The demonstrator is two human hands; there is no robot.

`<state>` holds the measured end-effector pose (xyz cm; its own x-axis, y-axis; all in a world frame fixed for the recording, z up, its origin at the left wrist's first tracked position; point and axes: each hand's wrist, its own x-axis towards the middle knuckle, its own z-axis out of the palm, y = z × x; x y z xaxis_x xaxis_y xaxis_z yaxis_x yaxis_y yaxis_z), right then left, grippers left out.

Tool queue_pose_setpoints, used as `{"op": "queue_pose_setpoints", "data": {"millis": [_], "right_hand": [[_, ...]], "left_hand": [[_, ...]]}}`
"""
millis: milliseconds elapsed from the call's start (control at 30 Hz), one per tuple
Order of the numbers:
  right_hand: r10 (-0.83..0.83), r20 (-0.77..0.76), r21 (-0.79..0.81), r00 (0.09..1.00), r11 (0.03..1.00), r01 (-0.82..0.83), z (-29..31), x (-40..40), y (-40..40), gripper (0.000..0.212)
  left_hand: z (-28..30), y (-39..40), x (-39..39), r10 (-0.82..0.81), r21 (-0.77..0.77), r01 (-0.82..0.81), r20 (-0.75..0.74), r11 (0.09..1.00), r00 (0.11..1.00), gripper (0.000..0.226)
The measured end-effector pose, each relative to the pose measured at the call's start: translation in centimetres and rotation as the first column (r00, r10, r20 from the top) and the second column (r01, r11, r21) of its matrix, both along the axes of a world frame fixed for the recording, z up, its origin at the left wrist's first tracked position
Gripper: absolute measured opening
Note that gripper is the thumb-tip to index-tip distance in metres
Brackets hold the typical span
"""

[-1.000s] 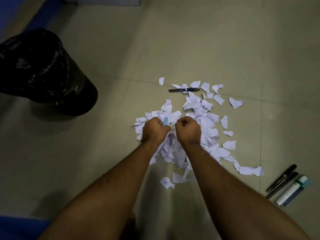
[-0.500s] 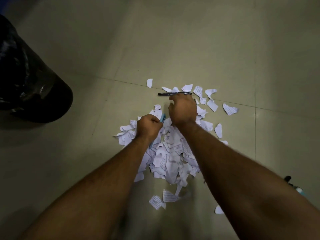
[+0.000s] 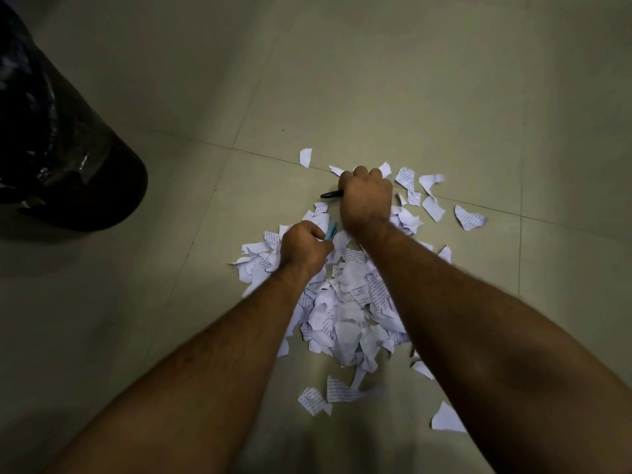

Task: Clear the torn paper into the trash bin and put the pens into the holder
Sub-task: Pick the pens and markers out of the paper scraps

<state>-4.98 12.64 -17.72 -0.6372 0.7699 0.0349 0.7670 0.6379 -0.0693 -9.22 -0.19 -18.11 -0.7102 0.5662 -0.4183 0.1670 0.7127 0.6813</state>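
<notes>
Head view, only one to go on: the black pen [image 3: 331, 194] is laid sideways at the far edge of the torn paper [image 3: 345, 313], long axis running left-right, and only its left tip is seen poking out from under the right hand [image 3: 366, 200]. That hand is curled down over it, so a grip is pretty much made already. The left hand [image 3: 304, 248] is kept nearer the body, fist closed round a light-blue pen [image 3: 331, 230]. The trash bin [image 3: 68, 148] is parked well off to the left. No holder is shown, so the drop-off direction can't be judged.
</notes>
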Motion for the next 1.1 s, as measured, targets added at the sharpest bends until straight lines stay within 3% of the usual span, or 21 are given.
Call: {"op": "queue_pose_setpoints", "data": {"millis": [233,367,433,500,600,700,767,900,1100], "right_hand": [[0.004,-0.191,0.021,0.982,1.000,0.000,2.9,2.3,-1.5,0.019],[-0.173,-0.300,-0.123,0.938,0.982,0.141,4.3,5.5,-3.5,0.015],[-0.315,-0.367,-0.232,0.875,0.942,0.242,4.7,6.9,-4.4,0.017],[-0.521,-0.446,-0.412,0.728,0.841,0.349,5.5,8.7,-4.8,0.016],[-0.807,-0.454,-0.724,0.378,0.581,0.371,5.3,11.2,-4.9,0.014],[-0.942,-0.335,-0.928,-0.011,0.328,0.177,5.3,14.0,-5.2,0.012],[-0.955,-0.238,-0.970,-0.177,0.241,0.005,5.5,15.8,-5.8,0.016],[-0.923,-0.209,-0.969,-0.322,0.239,-0.057,5.8,21.3,-7.6,0.021],[-0.818,-0.304,-0.945,-0.488,0.195,0.261,5.0,30.4,-10.9,0.016]], "left_hand": [[0.6,-0.1,0.3,-0.019,-0.013,0.019,-0.022,1.000,1.000,0.017],[1.8,0.0,0.9,-0.004,-0.040,0.002,-0.049,0.999,0.999,0.016],[2.5,0.0,1.4,-0.001,-0.033,-0.002,-0.097,0.999,0.995,0.019],[3.4,0.4,2.3,-0.013,-0.020,0.010,-0.140,1.000,0.990,0.023],[5.2,2.0,4.0,-0.057,-0.037,0.052,-0.150,0.998,0.987,0.026],[7.2,4.0,6.3,-0.100,-0.072,0.094,-0.089,0.993,0.991,0.027],[8.3,5.0,7.8,-0.111,-0.055,0.108,-0.048,0.993,0.993,0.022],[9.4,7.0,13.1,-0.266,0.013,0.266,0.090,0.964,0.960,0.018],[7.6,8.8,24.0,-0.491,0.029,0.503,0.269,0.864,0.828,0.017]]}}
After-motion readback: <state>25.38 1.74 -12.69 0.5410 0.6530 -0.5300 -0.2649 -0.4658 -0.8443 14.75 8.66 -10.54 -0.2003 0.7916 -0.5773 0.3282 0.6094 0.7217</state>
